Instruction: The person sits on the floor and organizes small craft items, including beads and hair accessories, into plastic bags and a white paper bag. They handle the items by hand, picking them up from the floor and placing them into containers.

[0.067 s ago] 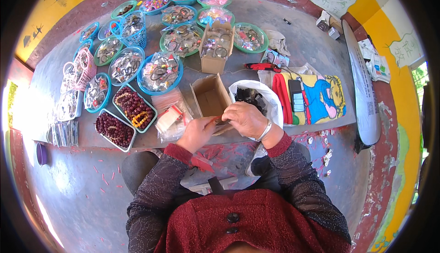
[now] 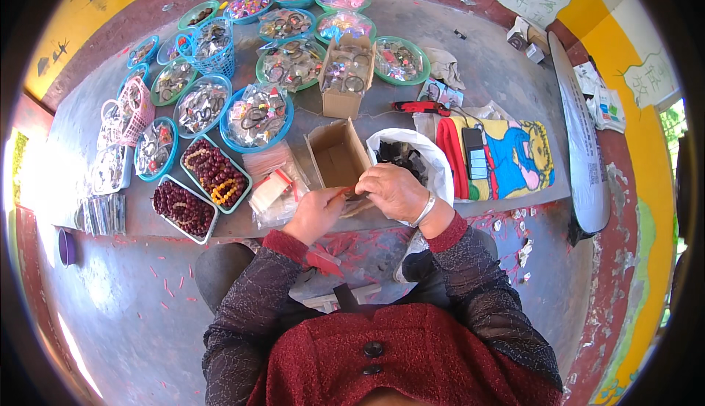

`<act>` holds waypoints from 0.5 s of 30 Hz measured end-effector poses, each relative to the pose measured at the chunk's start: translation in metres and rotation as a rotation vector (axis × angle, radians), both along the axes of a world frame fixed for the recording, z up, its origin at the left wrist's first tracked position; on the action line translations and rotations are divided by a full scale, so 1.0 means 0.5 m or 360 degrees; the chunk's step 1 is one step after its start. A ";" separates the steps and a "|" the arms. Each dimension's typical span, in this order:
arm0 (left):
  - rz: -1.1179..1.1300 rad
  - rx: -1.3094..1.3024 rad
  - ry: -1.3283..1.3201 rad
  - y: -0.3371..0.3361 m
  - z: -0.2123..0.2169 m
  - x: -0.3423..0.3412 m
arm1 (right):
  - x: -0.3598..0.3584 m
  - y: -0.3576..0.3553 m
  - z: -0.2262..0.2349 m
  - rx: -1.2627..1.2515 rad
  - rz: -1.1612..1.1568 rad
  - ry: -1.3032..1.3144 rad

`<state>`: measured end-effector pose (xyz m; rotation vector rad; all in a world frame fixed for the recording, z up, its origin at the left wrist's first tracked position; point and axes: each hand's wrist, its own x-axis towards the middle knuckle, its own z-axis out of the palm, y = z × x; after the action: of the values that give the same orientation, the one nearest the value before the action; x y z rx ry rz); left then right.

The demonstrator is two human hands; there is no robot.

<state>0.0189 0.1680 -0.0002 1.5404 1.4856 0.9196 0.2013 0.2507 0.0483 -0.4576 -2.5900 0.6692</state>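
Note:
My left hand (image 2: 316, 215) and my right hand (image 2: 396, 191) meet at the table's near edge, fingers pinched close together. Between the fingertips is a small thin item (image 2: 350, 193), partly reddish, too small to name. An open cardboard box (image 2: 339, 157) stands just beyond the fingertips, its inside showing bare brown walls. Beside my right hand is a white plastic bag (image 2: 440, 171) with dark pieces in it. To the left of my left hand lie clear plastic packets (image 2: 275, 193), some with pinkish strips.
Several baskets of bagged trinkets, including a blue basket (image 2: 255, 146), fill the table's left and back. Two trays of dark red beads (image 2: 183, 207) sit near the front left. A second cardboard box (image 2: 342, 103) holds packets. A phone (image 2: 476, 152) rests on a colourful towel (image 2: 525, 157).

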 end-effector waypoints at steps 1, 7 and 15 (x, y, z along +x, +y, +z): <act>-0.0006 -0.0033 -0.0038 0.002 -0.005 -0.001 | 0.001 0.000 0.000 0.0002 0.0000 -0.0011; -0.0049 -0.0060 0.0030 0.002 -0.006 0.002 | -0.017 -0.021 0.010 -0.0113 -0.0257 -0.0047; 0.0034 -0.0378 -0.0952 -0.001 0.035 0.005 | -0.021 -0.015 0.003 0.0041 -0.0230 0.0231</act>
<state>0.0214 0.1677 0.0172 0.9622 1.1252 1.0565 0.1909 0.2431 0.0496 -0.5603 -2.4005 0.5960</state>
